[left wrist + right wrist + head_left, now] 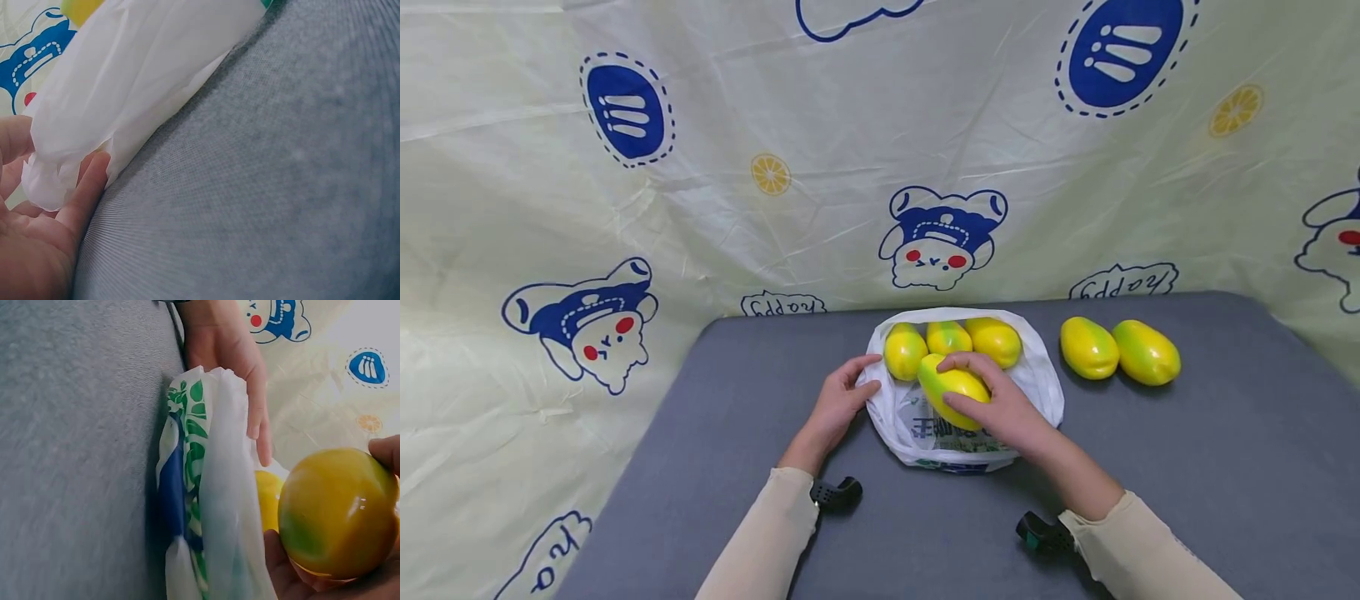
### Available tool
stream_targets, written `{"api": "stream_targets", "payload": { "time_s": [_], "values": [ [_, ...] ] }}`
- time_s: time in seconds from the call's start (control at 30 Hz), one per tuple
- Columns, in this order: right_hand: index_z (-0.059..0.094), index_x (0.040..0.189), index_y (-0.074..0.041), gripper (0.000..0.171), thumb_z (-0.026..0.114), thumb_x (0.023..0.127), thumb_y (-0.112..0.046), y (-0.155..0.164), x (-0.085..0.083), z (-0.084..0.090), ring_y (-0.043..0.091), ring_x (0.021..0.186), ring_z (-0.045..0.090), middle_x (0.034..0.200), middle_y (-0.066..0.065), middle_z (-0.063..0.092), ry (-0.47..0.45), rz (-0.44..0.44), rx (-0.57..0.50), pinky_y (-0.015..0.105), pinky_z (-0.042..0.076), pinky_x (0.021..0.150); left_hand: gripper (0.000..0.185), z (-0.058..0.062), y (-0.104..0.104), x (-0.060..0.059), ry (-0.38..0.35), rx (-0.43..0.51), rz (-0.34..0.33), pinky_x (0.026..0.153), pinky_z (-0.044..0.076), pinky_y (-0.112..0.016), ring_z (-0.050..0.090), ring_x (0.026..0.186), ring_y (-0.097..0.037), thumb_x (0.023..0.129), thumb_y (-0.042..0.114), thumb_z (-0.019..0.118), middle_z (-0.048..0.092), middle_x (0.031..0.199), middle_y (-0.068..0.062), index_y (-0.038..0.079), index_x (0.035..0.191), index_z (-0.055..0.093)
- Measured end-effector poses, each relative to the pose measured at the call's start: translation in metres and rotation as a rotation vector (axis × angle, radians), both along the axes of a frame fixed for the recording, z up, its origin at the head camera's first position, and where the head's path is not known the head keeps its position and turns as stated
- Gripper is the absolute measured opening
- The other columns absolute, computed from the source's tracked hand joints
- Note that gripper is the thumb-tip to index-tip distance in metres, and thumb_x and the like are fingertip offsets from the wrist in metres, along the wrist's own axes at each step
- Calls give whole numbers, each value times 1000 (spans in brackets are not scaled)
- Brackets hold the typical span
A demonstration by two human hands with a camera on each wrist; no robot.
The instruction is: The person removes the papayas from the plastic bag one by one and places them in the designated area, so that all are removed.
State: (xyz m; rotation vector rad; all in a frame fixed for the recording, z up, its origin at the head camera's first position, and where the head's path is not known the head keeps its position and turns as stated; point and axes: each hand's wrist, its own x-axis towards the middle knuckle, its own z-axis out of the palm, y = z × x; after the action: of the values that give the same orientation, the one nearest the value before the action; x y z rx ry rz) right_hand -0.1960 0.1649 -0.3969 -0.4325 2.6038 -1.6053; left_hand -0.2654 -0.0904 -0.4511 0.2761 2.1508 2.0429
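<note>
A white plastic bag (1041,379) lies with its mouth spread wide on the grey table, green and blue print on its side. Three yellow-green mangoes (992,342) sit along its far side. My right hand (1003,408) grips another mango (934,385) over the bag's opening, thumb and fingers on either side of it; the right wrist view shows this mango (337,512) large, beside the bag's rim (231,462). At the bag's left edge, my left hand (838,400) pinches the plastic, and its fingers (90,187) show around the white film in the left wrist view.
Two more mangoes (1088,348) lie side by side on the table to the right of the bag. Behind the grey table (760,375) hangs a pale curtain (835,233) with cartoon prints. Black straps with cameras (838,493) sit on both wrists.
</note>
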Motion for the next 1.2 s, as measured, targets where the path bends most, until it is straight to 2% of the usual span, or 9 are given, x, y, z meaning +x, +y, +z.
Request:
{"api": "stream_targets", "payload": {
  "time_s": [0.1, 0.2, 0.4, 0.63, 0.83, 0.9, 1.03, 1.13, 1.2],
  "values": [
    [58, 129, -26, 35, 65, 95, -31, 6, 1, 3, 31, 128, 42, 146, 5, 46, 18, -20, 16, 50, 42, 100, 43, -2, 1, -1, 10, 5, -6, 94, 49, -19, 53, 125, -22, 95, 3, 61, 53, 147, -14, 5, 138, 57],
    [59, 129, -28, 34, 64, 96, -30, 16, 3, 5, 30, 129, 42, 148, 4, 46, 57, -27, 40, 50, 43, 99, 42, -2, 1, -2, 7, -7, 3, 98, 49, -22, 53, 126, -21, 95, 5, 61, 54, 147, -11, 8, 137, 59],
    [60, 132, -28, 35, 63, 97, -29, 42, 11, 10, 28, 126, 45, 147, 4, 49, 118, -58, 92, 42, 45, 93, 42, 0, 2, -3, -1, -21, -1, 105, 47, -28, 51, 129, -22, 96, 7, 61, 54, 147, -9, 11, 137, 59],
    [57, 136, -28, 40, 63, 97, -32, 65, 22, 11, 25, 119, 45, 147, 5, 49, 102, -87, 155, 40, 45, 89, 41, -1, 0, -2, 11, -25, 18, 96, 49, -21, 53, 122, -20, 96, 4, 61, 56, 143, -11, 8, 136, 60],
    [56, 139, -27, 42, 62, 98, -34, 96, 31, 10, 18, 120, 42, 148, 6, 48, 104, -153, 209, 36, 44, 87, 41, 0, 2, -2, 11, -25, 14, 99, 48, -23, 52, 126, -22, 95, 5, 62, 55, 144, -10, 10, 136, 60],
    [56, 139, -27, 42, 62, 98, -35, 107, 33, 9, 12, 117, 41, 146, 3, 48, 110, -183, 222, 33, 42, 86, 41, 0, 2, -2, 11, -27, 12, 100, 48, -24, 52, 126, -24, 95, 5, 61, 55, 144, -11, 10, 136, 60],
    [56, 139, -27, 42, 62, 98, -35, 125, 36, 5, 2, 112, 39, 138, -16, 48, 122, -228, 227, 23, 41, 81, 41, -1, 1, -1, 11, -28, 14, 99, 49, -25, 53, 125, -24, 95, 5, 61, 55, 144, -12, 9, 137, 60],
    [55, 141, -27, 44, 60, 99, -36, 138, 37, 3, 4, 109, 39, 130, -32, 43, 107, -259, 233, 23, 40, 78, 41, -1, 0, -1, 4, -32, 16, 100, 49, -25, 52, 125, -24, 96, 6, 61, 55, 145, -10, 11, 137, 60],
    [54, 142, -27, 44, 60, 99, -37, 146, 37, 1, 8, 106, 39, 126, -33, 42, 98, -280, 245, 25, 39, 76, 40, -1, 0, -1, 2, -33, 15, 100, 49, -26, 52, 126, -24, 96, 7, 61, 54, 145, -10, 11, 137, 60]
  ]
}}
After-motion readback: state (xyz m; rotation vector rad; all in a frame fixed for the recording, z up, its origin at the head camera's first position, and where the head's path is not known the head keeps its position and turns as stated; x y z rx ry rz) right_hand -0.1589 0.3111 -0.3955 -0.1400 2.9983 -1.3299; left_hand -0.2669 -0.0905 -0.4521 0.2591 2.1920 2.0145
